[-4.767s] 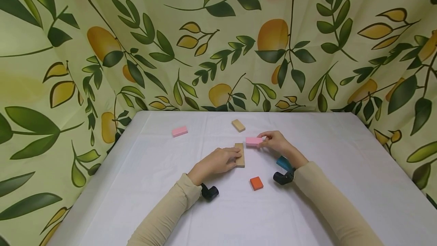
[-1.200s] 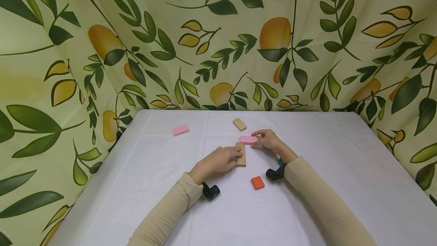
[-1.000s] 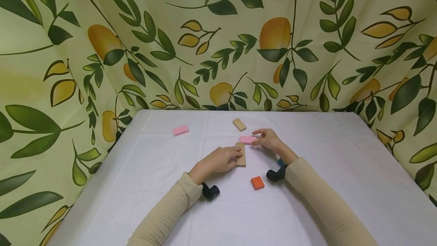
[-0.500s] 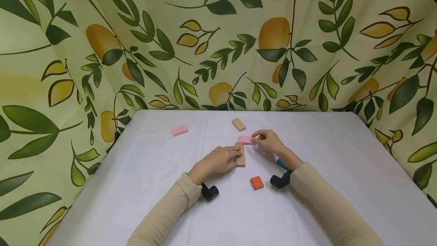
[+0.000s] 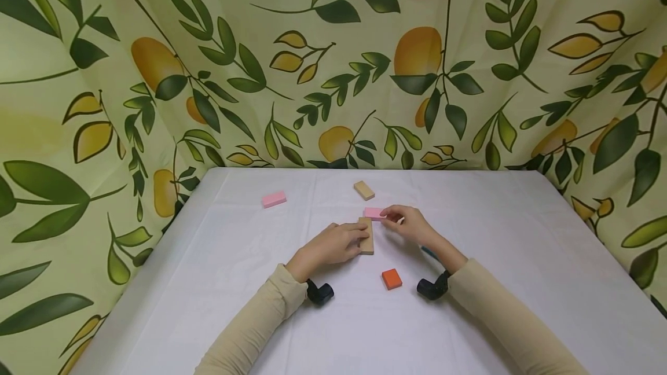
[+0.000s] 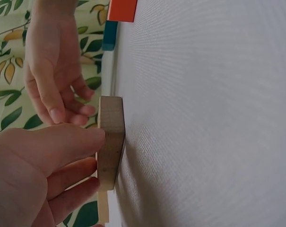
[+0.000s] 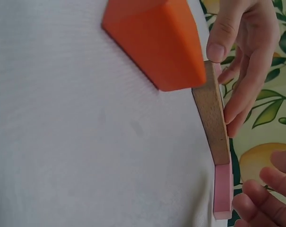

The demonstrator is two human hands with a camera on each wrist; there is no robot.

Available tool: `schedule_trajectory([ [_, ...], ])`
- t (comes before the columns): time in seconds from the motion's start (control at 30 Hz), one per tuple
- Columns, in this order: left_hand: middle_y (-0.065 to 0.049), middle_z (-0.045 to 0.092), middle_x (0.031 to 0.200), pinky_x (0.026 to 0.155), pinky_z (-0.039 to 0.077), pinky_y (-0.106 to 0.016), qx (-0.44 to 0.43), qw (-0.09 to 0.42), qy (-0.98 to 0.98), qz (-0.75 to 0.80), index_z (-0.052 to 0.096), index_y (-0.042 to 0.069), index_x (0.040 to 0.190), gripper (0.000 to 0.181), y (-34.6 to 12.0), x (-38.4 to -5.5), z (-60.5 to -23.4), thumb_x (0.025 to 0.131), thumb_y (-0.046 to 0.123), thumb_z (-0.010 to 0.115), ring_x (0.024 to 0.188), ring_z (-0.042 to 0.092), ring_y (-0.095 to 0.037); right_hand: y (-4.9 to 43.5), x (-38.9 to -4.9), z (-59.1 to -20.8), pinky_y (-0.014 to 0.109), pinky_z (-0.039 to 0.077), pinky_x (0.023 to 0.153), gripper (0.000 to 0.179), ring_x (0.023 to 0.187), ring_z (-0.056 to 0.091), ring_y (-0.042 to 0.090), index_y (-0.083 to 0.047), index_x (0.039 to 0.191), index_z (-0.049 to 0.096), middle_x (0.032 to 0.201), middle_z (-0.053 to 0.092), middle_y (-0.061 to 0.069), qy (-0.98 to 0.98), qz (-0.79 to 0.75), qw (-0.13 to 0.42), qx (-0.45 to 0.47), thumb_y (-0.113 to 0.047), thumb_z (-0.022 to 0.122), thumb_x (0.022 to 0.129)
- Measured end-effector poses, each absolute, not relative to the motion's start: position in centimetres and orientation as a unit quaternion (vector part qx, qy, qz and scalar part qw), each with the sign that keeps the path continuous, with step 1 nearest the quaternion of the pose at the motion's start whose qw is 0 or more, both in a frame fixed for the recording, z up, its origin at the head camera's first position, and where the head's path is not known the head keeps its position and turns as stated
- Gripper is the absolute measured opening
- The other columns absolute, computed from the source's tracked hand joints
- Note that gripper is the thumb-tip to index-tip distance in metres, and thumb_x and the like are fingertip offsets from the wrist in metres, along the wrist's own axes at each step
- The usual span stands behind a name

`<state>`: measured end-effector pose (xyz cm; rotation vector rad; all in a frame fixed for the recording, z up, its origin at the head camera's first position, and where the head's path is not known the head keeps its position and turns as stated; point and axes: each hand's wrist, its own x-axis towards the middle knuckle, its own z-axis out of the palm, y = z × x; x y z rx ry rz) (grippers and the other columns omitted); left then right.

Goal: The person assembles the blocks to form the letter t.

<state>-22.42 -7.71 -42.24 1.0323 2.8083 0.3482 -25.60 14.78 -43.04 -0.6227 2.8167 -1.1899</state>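
My left hand (image 5: 336, 243) grips a long plain wooden block (image 5: 367, 237) lying flat on the white table. In the left wrist view, the thumb and fingers are against that wooden block (image 6: 110, 142). A pink block (image 5: 373, 213) lies crosswise at its far end; in the right wrist view this pink block (image 7: 223, 191) appears to touch it. My right hand (image 5: 409, 225) is beside the pink block with fingers loosely bent. The right wrist view shows the right hand's fingertips (image 7: 256, 203) slightly off the pink block, holding nothing.
An orange block (image 5: 392, 279) lies nearer, between the forearms. Mostly hidden under the right forearm is a teal block (image 5: 429, 253). Farther back are a small wooden block (image 5: 363, 190) and, to the left, another pink block (image 5: 274, 199). A patterned curtain (image 5: 333, 74) borders the table.
The pink block has moved left to the wooden block's far end since the earliest frame. My right hand has let go of it and shifted slightly nearer. The left hand stays put.
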Motion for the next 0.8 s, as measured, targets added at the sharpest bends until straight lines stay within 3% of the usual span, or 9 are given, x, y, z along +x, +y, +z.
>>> schedule_trajectory([
  [0.23,0.000,0.047,0.151,0.107,0.044,-0.042,0.349,0.052,0.929,0.109,0.056,0.016,0.136,0.041,-7.9,-22.2,-42.2,0.096,0.024,0.057,0.139,0.046,-0.017,14.7,-25.1,-43.2,0.027,0.050,0.074,0.022,0.088,0.060,0.021,-0.001,0.108,0.068,0.099,0.070,0.014,0.906,-0.356,-0.008,-0.230,-0.011,0.066,0.089],
  [0.37,-0.001,0.047,0.151,0.106,0.044,-0.042,0.355,0.043,0.927,0.115,0.057,0.015,0.136,0.041,-8.1,-22.1,-42.1,0.095,0.024,0.058,0.139,0.047,-0.018,14.6,-24.8,-43.1,0.044,0.054,0.087,0.025,0.100,0.063,0.028,-0.002,0.111,0.067,0.108,0.069,0.015,0.907,-0.335,-0.007,-0.255,-0.013,0.066,0.089],
  [0.47,-0.002,0.047,0.151,0.107,0.044,-0.044,0.357,0.042,0.925,0.123,0.056,0.014,0.136,0.042,-8.3,-22.2,-42.1,0.095,0.024,0.058,0.139,0.047,-0.019,14.6,-24.4,-43.1,0.051,0.050,0.099,0.030,0.114,0.061,0.034,-0.001,0.117,0.066,0.118,0.067,0.016,0.907,-0.317,-0.001,-0.279,-0.014,0.064,0.090],
  [0.6,-0.004,0.049,0.149,0.108,0.044,-0.046,0.361,0.038,0.922,0.134,0.056,0.013,0.136,0.042,-8.7,-22.3,-42.3,0.095,0.024,0.058,0.138,0.047,-0.021,14.5,-24.1,-43.1,0.052,0.045,0.106,0.035,0.125,0.056,0.037,0.000,0.123,0.063,0.128,0.063,0.018,0.908,-0.294,0.008,-0.300,-0.015,0.063,0.091],
  [0.8,-0.005,0.053,0.145,0.107,0.044,-0.047,0.362,0.024,0.922,0.132,0.058,0.012,0.133,0.040,-9.3,-22.4,-42.3,0.095,0.021,0.058,0.137,0.049,-0.023,14.3,-23.7,-43.0,0.055,0.042,0.107,0.042,0.129,0.052,0.039,0.001,0.129,0.058,0.135,0.058,0.021,0.910,-0.268,0.024,-0.317,-0.021,0.061,0.093],
])
